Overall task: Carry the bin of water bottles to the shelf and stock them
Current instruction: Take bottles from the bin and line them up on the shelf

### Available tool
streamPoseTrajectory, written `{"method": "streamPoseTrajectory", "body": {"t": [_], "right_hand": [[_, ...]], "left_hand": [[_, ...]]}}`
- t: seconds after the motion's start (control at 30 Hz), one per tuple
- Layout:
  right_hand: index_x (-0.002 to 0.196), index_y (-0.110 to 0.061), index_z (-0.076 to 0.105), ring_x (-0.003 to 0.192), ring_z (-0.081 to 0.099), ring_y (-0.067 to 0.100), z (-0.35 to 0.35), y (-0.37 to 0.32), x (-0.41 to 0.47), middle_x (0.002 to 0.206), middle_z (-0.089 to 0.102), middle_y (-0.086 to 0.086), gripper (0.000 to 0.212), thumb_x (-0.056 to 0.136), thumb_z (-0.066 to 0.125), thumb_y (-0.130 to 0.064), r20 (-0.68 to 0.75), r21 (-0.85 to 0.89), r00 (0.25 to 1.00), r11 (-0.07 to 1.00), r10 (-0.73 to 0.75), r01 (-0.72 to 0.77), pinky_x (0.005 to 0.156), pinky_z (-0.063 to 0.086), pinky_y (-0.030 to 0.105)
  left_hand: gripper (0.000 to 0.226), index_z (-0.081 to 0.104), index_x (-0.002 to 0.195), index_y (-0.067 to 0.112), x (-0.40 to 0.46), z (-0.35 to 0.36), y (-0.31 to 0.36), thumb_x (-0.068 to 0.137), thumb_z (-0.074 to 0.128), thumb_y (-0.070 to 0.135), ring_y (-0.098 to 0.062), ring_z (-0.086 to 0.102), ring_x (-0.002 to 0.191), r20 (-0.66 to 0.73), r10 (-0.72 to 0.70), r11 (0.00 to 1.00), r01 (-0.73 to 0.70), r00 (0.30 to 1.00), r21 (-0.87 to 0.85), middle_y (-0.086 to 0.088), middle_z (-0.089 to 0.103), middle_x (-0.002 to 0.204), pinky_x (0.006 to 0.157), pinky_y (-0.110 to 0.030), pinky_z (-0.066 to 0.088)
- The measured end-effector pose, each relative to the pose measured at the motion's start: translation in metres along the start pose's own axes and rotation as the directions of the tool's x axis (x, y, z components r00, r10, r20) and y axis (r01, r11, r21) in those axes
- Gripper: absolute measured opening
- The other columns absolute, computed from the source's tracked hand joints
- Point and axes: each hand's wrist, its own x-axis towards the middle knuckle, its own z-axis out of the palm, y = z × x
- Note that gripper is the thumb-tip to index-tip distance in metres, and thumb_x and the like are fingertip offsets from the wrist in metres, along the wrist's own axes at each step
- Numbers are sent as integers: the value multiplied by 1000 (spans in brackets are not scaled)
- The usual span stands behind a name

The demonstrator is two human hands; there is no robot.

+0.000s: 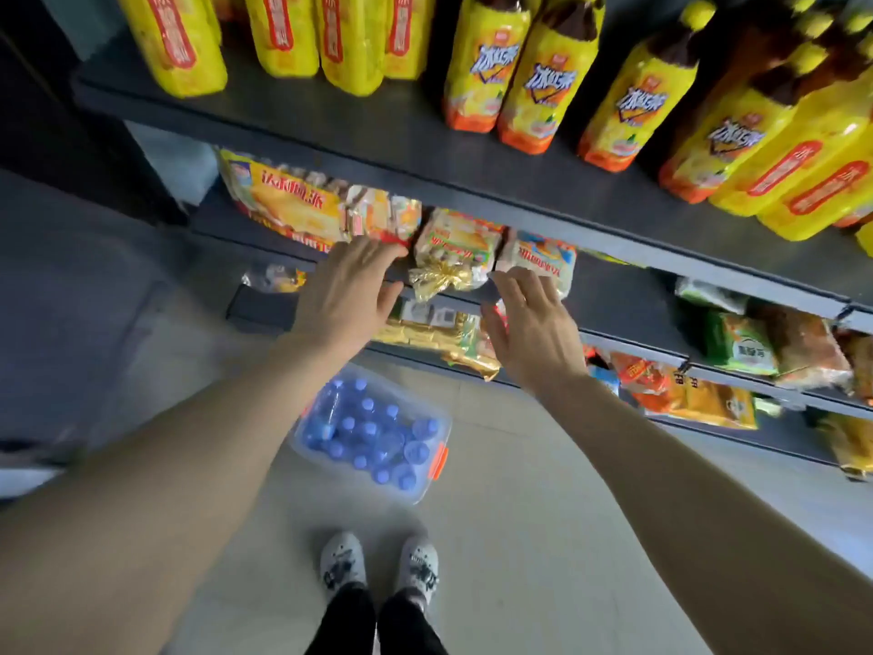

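Head view: both hands were open and empty, the left hand (347, 295) and right hand (529, 323) spread at the snack packets (453, 248) on the middle shelf (614, 295). The bin (427, 484) of water bottles (363, 432) sat on the floor below them. Clearing 1 gap first would likely help.

I am holding both bare arms stretched forward, my left hand (347, 295) palm-down with fingers spread, my right hand (531, 330) beside it, fingers loosely extended, neither one gripping anything.
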Motion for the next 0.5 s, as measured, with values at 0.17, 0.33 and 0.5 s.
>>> {"method": "streamPoseTrajectory", "body": {"t": [0.17, 0.33, 0.5], "right_hand": [[128, -6, 55, 109, 51, 34, 108, 10, -63, 122, 56, 14, 42, 94, 58, -32, 179, 91, 983, 994, 39, -57, 88, 48, 43], [133, -7, 51, 107, 52, 35, 213, 21, -124, 122, 55, 14, 49, 92, 60, -33, 335, 188, 938, 968, 94, -164, 91, 47, 44], [131, -7, 53, 101, 55, 37, 314, 32, -179, 118, 57, 14, 49, 88, 65, -28, 444, 180, 885, 953, 142, -244, 88, 47, 44]], "left_hand": [[38, 54, 122, 24, -72, 120, -46, 86, 55, 37, -28, 56, 99, 160, -106, 993, 113, 981, -35, 0, 60, 106, 84, -45, 47], [45, 59, 119, 17, -147, 219, -64, 81, 53, 41, -29, 57, 101, 274, -139, 984, 163, 952, -66, -3, 63, 104, 90, -45, 46], [51, 60, 121, 20, -211, 313, -82, 76, 70, 42, -29, 58, 95, 402, -188, 979, 202, 896, 10, -3, 60, 106, 77, -41, 52]]}}
